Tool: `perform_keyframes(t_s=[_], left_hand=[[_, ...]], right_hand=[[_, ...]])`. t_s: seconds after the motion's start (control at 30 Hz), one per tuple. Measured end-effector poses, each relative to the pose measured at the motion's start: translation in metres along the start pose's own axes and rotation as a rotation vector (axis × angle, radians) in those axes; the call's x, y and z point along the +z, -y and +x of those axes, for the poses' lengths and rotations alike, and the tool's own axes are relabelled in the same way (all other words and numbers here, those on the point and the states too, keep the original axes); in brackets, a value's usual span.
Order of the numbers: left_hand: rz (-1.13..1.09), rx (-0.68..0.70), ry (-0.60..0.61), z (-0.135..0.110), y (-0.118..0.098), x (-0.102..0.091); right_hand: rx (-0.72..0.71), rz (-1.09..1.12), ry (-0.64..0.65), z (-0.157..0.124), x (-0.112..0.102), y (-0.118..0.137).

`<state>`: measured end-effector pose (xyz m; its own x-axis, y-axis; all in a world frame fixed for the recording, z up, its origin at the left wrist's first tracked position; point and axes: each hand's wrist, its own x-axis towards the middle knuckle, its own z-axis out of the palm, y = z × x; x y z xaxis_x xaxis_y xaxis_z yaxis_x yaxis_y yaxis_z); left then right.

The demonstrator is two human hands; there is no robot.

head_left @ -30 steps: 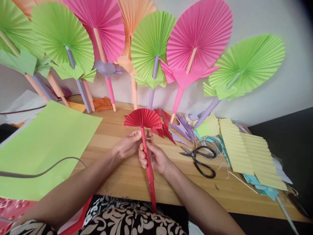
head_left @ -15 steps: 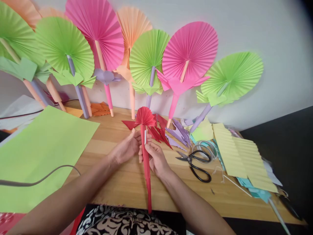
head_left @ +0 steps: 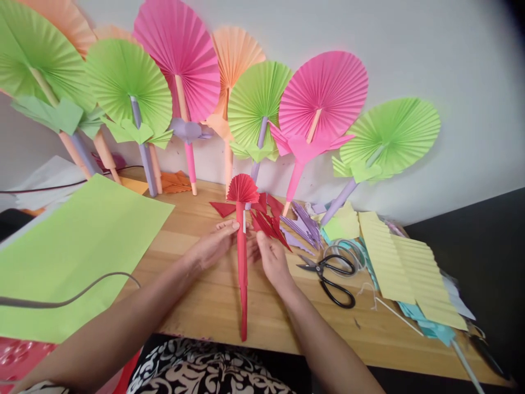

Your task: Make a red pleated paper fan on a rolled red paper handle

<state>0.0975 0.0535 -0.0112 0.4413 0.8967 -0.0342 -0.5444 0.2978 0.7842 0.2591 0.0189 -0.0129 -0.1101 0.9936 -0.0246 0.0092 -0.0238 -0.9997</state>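
A small red paper fan [head_left: 241, 257] stands nearly upright over a wooden table [head_left: 197, 312], its half-opened pleated head [head_left: 241, 189] on top, a narrow white strip [head_left: 244, 222] just beneath the head and a long tapering handle pointing down toward the person. The left hand [head_left: 219, 241] pinches the handle below the head, thumb at its edge. The right hand [head_left: 275, 262] is just beside the handle, loosely curled, with thumb and fingers apart; whether a fingertip touches behind the handle, I cannot tell. Right of the red fan lie red paper scraps [head_left: 270, 221], then purple ones [head_left: 302, 227], black-handled scissors [head_left: 319, 268] with spread blades, and yellow pleated paper [head_left: 410, 262]. Left of the red fan is a large light-green sheet [head_left: 82, 246]. Beyond the red fan, large round pleated fans [head_left: 324, 90] in green, pink and orange lean against a pale wall [head_left: 471, 71].
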Motion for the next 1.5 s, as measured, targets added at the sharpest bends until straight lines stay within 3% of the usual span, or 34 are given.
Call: perform_keyframes(t_s=[0.07,0.13,0.23,0.33,0.93,1.33,1.5], left_hand=[[0.032,0.024,-0.044,0.0,-0.002,0.001],[0.061,0.0,-0.064,0.0,-0.003,0.001],[0.071,-0.034,-0.064,-0.002,-0.001,0.002],[0.061,-0.048,-0.035,-0.003,0.001,0.002],[0.086,-0.082,-0.051,-0.003,0.004,0.005],[0.08,-0.078,-0.027,-0.003,0.006,0.003],[0.072,-0.087,-0.023,-0.003,0.005,0.004]], right_hand=[[-0.168,-0.189,-0.193,-0.002,-0.007,0.005],[-0.317,-0.365,-0.286,-0.005,-0.011,0.011],[-0.484,-0.545,-0.247,-0.009,-0.01,0.017],[-0.562,-0.61,-0.181,-0.009,-0.005,0.019],[-0.396,-0.52,-0.224,-0.008,-0.004,0.014],[-0.334,-0.378,-0.193,-0.007,-0.004,0.011],[-0.374,-0.435,-0.197,-0.007,-0.006,0.012]])
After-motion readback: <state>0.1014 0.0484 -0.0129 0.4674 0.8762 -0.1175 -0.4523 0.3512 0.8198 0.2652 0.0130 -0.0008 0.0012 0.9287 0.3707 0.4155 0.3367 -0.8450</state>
